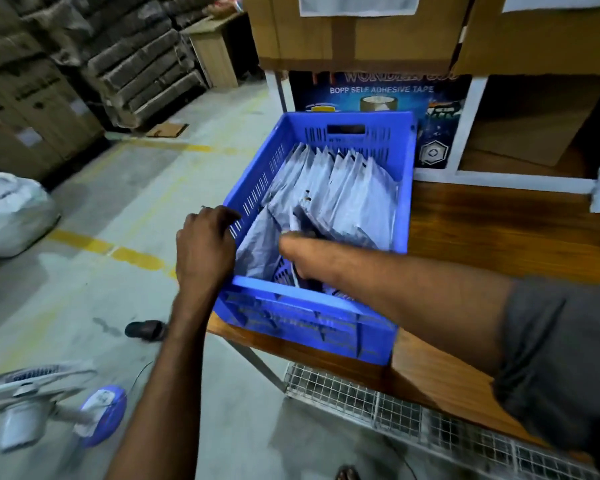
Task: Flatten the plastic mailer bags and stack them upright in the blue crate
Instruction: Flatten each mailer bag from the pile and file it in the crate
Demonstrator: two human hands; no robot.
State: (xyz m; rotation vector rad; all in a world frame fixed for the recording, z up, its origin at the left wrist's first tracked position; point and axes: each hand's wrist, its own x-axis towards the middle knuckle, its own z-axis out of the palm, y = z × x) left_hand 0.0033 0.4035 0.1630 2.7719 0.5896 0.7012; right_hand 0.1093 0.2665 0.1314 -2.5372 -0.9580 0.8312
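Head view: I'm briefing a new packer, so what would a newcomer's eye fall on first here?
The bright blue crate at the left end of the wooden table, with grey mailer bags standing upright in a row toward its far side. Next, the bare arms: the left hand curls on the crate's left rim, while the right hand reaches down among the bags, fingers hidden. A blurred fan sits on the floor, lower left.

Warehouse: stacked cartons (pixel 39 109), floor markings (pixel 118 252)

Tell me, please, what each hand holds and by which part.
The left hand grips the blue crate by its left wall's rim. The right hand is down among the mailer bags, fingers hidden, so its hold cannot be told.
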